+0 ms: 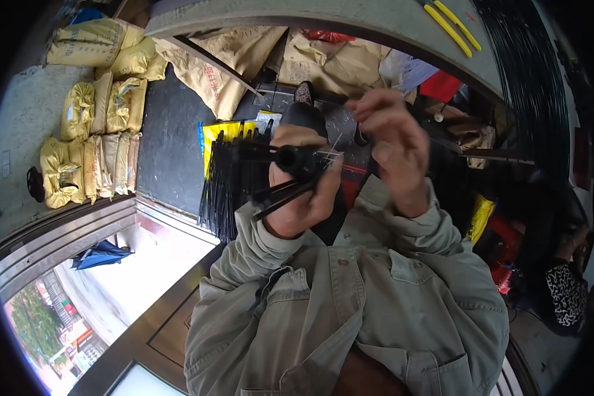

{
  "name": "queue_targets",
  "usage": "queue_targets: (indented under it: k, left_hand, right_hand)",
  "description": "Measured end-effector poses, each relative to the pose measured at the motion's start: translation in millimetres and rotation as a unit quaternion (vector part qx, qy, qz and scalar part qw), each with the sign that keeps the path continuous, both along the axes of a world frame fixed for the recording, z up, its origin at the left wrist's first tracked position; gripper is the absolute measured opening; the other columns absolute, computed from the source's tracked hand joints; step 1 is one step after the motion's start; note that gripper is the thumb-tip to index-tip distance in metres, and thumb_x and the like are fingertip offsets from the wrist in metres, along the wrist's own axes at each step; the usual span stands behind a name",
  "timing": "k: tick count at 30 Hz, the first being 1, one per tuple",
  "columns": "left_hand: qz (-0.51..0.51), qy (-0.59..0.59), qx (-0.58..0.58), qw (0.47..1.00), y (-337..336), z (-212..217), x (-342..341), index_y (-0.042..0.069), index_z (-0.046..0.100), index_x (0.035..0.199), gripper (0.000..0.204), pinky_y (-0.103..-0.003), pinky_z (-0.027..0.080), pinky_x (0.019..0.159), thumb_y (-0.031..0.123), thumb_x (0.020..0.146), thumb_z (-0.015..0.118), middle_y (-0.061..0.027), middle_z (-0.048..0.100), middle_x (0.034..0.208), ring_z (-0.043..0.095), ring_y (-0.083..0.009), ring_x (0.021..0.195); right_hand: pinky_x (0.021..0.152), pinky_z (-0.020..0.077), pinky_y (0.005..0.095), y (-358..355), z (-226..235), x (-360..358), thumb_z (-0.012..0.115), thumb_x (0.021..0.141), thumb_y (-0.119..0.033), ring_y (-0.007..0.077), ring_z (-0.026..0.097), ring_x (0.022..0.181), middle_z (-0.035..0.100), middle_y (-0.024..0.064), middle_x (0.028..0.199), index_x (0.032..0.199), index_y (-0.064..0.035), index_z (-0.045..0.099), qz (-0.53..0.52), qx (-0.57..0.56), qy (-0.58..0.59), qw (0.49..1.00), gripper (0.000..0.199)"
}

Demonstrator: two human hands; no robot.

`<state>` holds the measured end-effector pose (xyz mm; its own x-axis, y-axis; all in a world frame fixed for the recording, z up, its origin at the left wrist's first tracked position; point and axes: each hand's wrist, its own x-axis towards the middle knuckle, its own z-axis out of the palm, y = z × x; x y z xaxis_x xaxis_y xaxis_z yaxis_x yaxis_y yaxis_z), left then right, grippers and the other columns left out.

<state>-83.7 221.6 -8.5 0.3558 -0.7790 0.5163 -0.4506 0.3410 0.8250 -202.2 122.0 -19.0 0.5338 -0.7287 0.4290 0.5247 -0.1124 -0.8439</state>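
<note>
In front of my chest my left hand (303, 198) is closed round what looks like a black umbrella frame (296, 160). The frame's round hollow end faces up at me, and thin black rods stick out beside it. A few fine metal wires (330, 156) poke out by the thumb. My right hand (399, 148) is raised to the right of the frame, apart from it and slightly blurred. Its fingers are curled in, and whatever they pinch is too small to make out. Close to my left forearm hangs a thick bunch of black rods (226, 178) on a yellow bag.
Stacked yellow sacks (105, 138) stand along the left wall. Ahead, a bench top (402, 23) carries yellow-handled pliers (452, 28) and a long bundle of black rods (531, 72). Brown sacking (333, 63) lies beneath it. Another person's arm (571, 244) shows at the right.
</note>
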Motion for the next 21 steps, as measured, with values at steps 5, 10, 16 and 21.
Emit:
queue_targets:
  k: [5,10,16,21]
  left_hand:
    - [-0.014,-0.095,-0.050,0.994,1,7,3,0.000,0.048,0.092,0.029,-0.034,0.041,0.064,-0.003,0.067,0.061,-0.0112,0.050,0.084,0.050,-0.0255,0.072]
    - [-0.031,-0.062,-0.053,0.996,5,4,4,0.001,0.048,0.091,0.029,-0.033,0.040,0.062,-0.003,0.065,0.060,-0.0110,0.049,0.084,0.050,-0.0244,0.072]
    - [-0.025,-0.051,-0.031,0.998,10,1,12,0.001,0.046,0.089,0.027,-0.033,0.041,0.062,-0.003,0.066,0.058,-0.0103,0.047,0.083,0.049,-0.0233,0.070]
    - [0.011,-0.065,-0.077,0.995,9,-3,14,0.001,0.045,0.090,0.024,-0.032,0.041,0.063,-0.004,0.070,0.057,-0.0100,0.047,0.083,0.049,-0.0210,0.072]
  right_hand:
    - [0.076,0.0406,0.0318,-16,37,-7,0.065,0.073,-0.009,0.0189,0.051,0.087,0.052,0.0100,0.097,0.081,-0.0025,0.060,0.037,-0.263,0.137,0.954,0.011]
    - [0.094,0.0322,0.0421,-13,41,-1,0.064,0.075,-0.013,0.0228,0.052,0.087,0.054,0.0091,0.087,0.077,-0.0019,0.057,0.066,-0.287,0.124,0.948,0.013]
    - [0.091,0.0346,0.0365,-10,30,19,0.063,0.075,-0.008,0.0215,0.051,0.085,0.054,0.0082,0.088,0.081,-0.0018,0.056,0.098,-0.260,0.107,0.955,0.011]
    - [0.082,0.0387,0.0304,5,17,24,0.062,0.076,-0.004,0.0185,0.052,0.083,0.054,0.0080,0.088,0.082,-0.0008,0.054,0.097,-0.155,0.065,0.981,0.010]
